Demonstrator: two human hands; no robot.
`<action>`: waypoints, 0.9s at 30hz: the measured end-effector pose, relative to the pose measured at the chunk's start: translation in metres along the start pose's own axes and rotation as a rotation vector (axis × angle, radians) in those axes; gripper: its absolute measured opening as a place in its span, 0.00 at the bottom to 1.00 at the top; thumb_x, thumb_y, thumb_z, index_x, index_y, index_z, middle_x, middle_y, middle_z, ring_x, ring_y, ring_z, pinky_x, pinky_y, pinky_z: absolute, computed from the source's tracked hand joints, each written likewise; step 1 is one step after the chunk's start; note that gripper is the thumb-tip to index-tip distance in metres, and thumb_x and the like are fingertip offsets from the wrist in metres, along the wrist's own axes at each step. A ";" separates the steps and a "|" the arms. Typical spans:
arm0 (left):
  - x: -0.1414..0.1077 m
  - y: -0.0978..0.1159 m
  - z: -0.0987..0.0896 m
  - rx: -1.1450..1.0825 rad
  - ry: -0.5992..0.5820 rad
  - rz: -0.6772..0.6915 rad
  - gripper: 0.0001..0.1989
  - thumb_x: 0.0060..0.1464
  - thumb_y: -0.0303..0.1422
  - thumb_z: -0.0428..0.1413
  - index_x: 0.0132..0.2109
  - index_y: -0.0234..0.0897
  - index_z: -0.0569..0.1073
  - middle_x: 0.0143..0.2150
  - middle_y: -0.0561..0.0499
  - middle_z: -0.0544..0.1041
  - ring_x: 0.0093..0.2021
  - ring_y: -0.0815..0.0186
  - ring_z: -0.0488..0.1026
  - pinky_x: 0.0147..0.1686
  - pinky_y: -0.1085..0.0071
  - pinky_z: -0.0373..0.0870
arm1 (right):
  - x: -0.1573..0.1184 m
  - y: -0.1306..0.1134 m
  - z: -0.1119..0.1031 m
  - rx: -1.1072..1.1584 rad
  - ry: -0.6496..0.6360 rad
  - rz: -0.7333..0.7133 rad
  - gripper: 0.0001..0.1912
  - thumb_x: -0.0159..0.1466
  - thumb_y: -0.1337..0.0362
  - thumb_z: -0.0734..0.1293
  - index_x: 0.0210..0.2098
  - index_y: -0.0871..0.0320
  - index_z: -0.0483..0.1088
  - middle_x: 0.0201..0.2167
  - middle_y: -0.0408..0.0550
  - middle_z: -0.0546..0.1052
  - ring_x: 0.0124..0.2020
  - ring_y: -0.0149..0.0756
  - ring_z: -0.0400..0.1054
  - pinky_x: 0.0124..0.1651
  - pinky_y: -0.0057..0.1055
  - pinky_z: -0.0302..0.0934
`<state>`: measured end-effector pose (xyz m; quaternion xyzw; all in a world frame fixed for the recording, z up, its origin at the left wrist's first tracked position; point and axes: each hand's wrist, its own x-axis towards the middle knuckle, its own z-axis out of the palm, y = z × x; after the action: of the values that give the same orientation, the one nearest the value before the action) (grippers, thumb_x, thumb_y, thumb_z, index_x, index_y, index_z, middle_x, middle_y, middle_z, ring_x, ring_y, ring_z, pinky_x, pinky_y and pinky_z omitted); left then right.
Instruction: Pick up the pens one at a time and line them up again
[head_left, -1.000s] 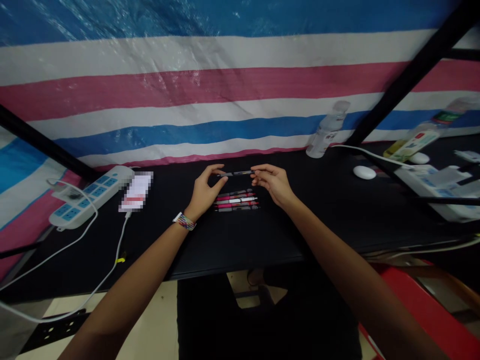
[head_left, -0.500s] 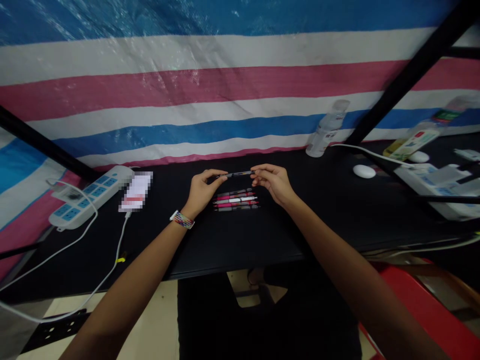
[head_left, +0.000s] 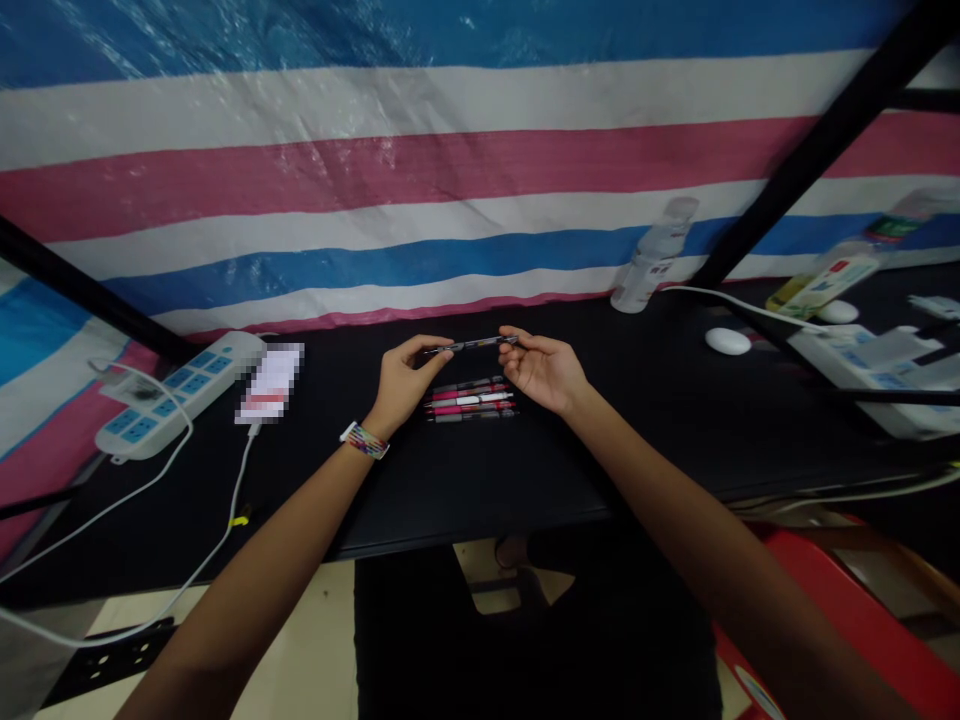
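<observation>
A dark pen (head_left: 477, 344) is held nearly level above the black tabletop, its right end slightly higher. My left hand (head_left: 406, 378) pinches its left end between thumb and fingers. At the other end, the fingertips of my right hand (head_left: 546, 368) are closed on the pen, palm partly turned up. Just below, several pens (head_left: 471, 400) lie side by side on the table: dark, pink and white ones in a close row. A watch with a colourful woven band (head_left: 365, 439) is on my left wrist.
Left of my hands are a power strip (head_left: 180, 395) and a phone (head_left: 271, 384) on a white charging cable (head_left: 238, 500). To the right stand a clear bottle (head_left: 655, 256) and a tilted bottle (head_left: 832, 280), with a white mouse-like object (head_left: 727, 342) nearby. A striped tarp (head_left: 420, 160) hangs behind.
The pen's right end has risen slightly, so it now tilts. My right hand has turned so that more of its palm shows. The pens in the row lie as before.
</observation>
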<state>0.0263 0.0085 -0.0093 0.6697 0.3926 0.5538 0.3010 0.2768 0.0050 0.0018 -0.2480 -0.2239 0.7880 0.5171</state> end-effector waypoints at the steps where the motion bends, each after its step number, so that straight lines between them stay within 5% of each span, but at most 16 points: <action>1: 0.000 0.000 0.000 0.002 0.001 0.002 0.08 0.61 0.36 0.70 0.46 0.41 0.88 0.47 0.46 0.89 0.47 0.57 0.85 0.50 0.60 0.81 | 0.001 0.001 -0.001 0.009 -0.004 0.002 0.13 0.66 0.72 0.66 0.48 0.61 0.79 0.33 0.49 0.81 0.30 0.32 0.73 0.37 0.26 0.76; 17: 0.000 -0.002 0.001 0.010 0.007 -0.020 0.10 0.61 0.40 0.71 0.46 0.41 0.89 0.45 0.46 0.89 0.44 0.58 0.84 0.48 0.61 0.81 | -0.002 0.003 0.004 0.095 0.026 -0.016 0.20 0.69 0.63 0.63 0.55 0.64 0.78 0.38 0.55 0.84 0.34 0.36 0.77 0.36 0.27 0.78; 27: -0.001 0.002 0.003 0.009 -0.014 -0.009 0.09 0.61 0.39 0.71 0.46 0.41 0.88 0.46 0.46 0.89 0.47 0.57 0.85 0.51 0.60 0.81 | -0.001 0.004 0.008 0.100 0.108 -0.041 0.13 0.66 0.69 0.66 0.48 0.61 0.79 0.31 0.50 0.81 0.30 0.32 0.74 0.35 0.25 0.75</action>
<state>0.0293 0.0066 -0.0092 0.6731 0.3960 0.5460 0.3034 0.2689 0.0020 0.0061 -0.2596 -0.1611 0.7728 0.5563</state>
